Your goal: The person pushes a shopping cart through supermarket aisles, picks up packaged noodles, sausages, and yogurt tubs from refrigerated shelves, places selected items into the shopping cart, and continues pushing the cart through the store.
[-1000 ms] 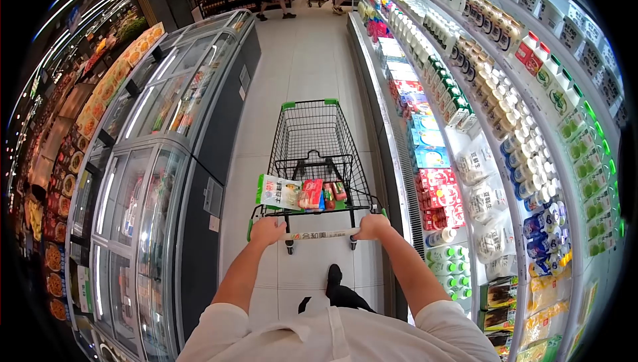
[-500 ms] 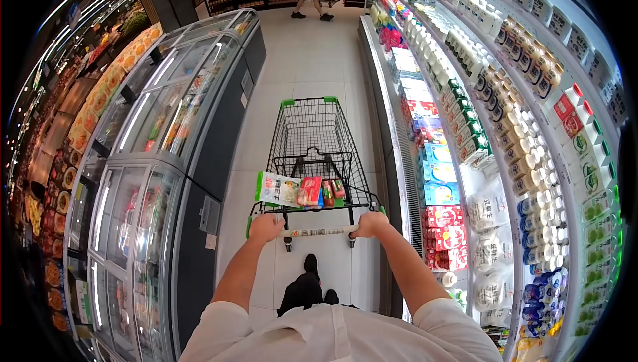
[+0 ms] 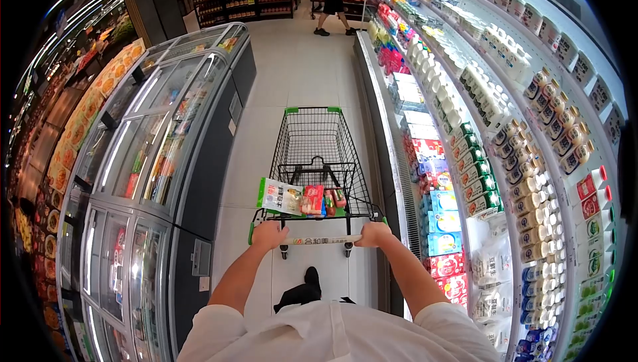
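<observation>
Both my hands grip the white handle [image 3: 324, 240] of a black wire shopping cart [image 3: 312, 137] with green corner caps. My left hand [image 3: 269, 234] is wrapped round the handle's left end. At the other end, my right hand [image 3: 374, 234] is closed round it too. Near the handle, in the cart, lie a white and green bag [image 3: 279, 197], a red packet [image 3: 312, 200] and some small red and green packs [image 3: 335, 200]. Toward the front, the wire basket shows only its bare grid.
Glass-topped freezers [image 3: 126, 163] line the left side. Along the right runs an open refrigerated shelf [image 3: 389, 182] with bottles, cartons and cups. Ahead, a person in black [image 3: 333, 0] walks across the tiled aisle [image 3: 292, 63], before shelves of jars [image 3: 246, 4].
The freezers and shelves have slid toward me as the cart and I moved forward along the aisle. The person ahead has shifted to the right. Both hands stay on the handle.
</observation>
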`<state>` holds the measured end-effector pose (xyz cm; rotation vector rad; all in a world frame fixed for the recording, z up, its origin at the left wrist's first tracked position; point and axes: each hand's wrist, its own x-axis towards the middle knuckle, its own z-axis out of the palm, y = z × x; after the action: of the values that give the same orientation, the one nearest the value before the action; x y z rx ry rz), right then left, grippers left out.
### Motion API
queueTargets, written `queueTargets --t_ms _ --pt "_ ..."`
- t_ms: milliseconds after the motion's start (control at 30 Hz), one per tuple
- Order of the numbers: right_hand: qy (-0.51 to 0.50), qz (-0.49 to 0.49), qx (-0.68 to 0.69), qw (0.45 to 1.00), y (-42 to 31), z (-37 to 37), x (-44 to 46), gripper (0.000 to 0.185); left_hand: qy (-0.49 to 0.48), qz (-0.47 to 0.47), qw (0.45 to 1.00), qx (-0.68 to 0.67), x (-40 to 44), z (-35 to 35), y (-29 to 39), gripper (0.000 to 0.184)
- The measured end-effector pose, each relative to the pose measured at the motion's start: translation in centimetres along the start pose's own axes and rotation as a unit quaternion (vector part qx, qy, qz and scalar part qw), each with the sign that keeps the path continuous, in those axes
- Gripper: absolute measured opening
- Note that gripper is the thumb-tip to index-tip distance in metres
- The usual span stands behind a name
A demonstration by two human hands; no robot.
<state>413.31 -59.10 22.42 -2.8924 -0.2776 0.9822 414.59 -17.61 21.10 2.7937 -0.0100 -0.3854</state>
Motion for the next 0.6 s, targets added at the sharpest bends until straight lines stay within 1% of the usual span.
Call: queueTargets --t_ms 33,100,233,367,467,533,600 --pt "0.004 0.003 0.003 1.000 0.5 -1.0 1.3 0.076 -0.012 0.006 1.000 0.002 1.9 -0.6 0.3 0.050" --pt "-0.003 0.011 0.001 1.000 1.5 -3.2 4.0 0.076 -0.030 0.012 0.999 0.003 5.3 -1.3 1.1 0.050" --pt "-0.009 0.012 0.008 1.000 3.3 -7.4 8.8 0.076 -0.022 0.020 1.000 0.003 12.0 -3.1 2.3 0.052" --pt "0.006 0.016 0.006 1.000 5.6 -11.6 13.9 0.076 -0.022 0.024 0.999 -0.003 18.9 -4.8 3.7 0.052" --pt "0.013 0.007 0.004 1.000 7.5 -14.7 17.6 0.073 -0.023 0.020 0.999 -0.017 23.7 -5.7 4.9 0.050" --pt "0.042 -0.006 -0.002 0.999 8.8 -16.9 20.3 0.062 -0.022 0.016 0.999 -0.019 27.2 -6.2 5.7 0.050" --pt "0.037 -0.006 0.001 0.999 10.1 -19.1 23.2 0.064 -0.032 0.009 0.999 -0.007 30.8 -7.0 6.6 0.052"
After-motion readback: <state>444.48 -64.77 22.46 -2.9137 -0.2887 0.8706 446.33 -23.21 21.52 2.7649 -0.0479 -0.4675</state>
